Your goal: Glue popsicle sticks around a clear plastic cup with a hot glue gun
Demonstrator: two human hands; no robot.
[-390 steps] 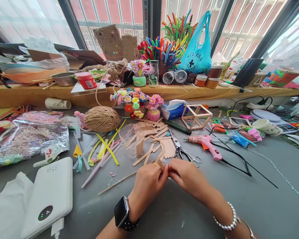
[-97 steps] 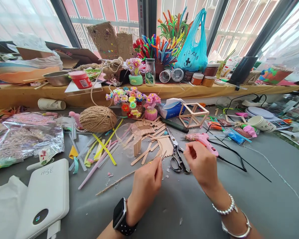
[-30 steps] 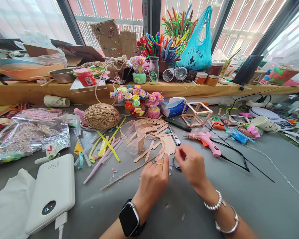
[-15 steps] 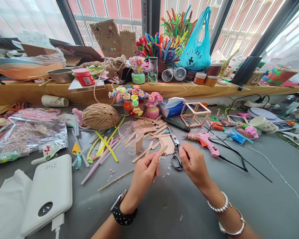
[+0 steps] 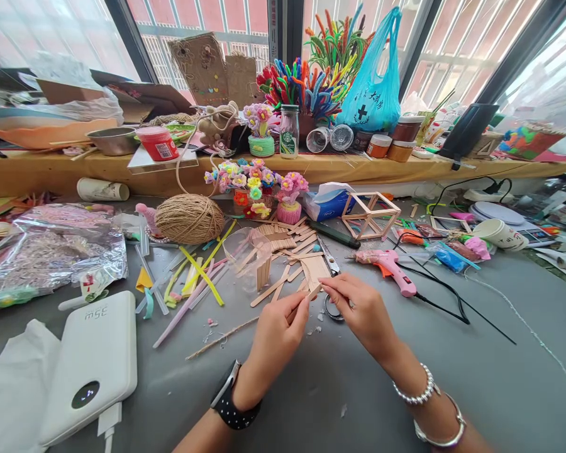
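Observation:
My left hand (image 5: 280,327) pinches a short wooden craft stick (image 5: 314,292) between thumb and fingers. At the stick's far end, my right hand (image 5: 356,308) closes its thumb and fingertips on the tip. Both hands are just above the grey table, close together. Partly hidden behind my right hand lies a pair of scissors (image 5: 331,263). Beyond the hands, several loose craft sticks (image 5: 283,284) are spread around a clear plastic cup (image 5: 248,251). A piece of twine (image 5: 221,338) lies left of my left hand.
A pink glue gun (image 5: 390,270) with a black cord lies to the right. Behind stand a stick-built cube frame (image 5: 371,217), a twine ball (image 5: 190,219) and pipe-cleaner flowers (image 5: 290,198). A white power bank (image 5: 94,365) sits at the left, near yellow pipe cleaners (image 5: 202,274).
My right hand has moved left and its fingertips now meet the end of the stick. My left hand has turned slightly and shifted a little right.

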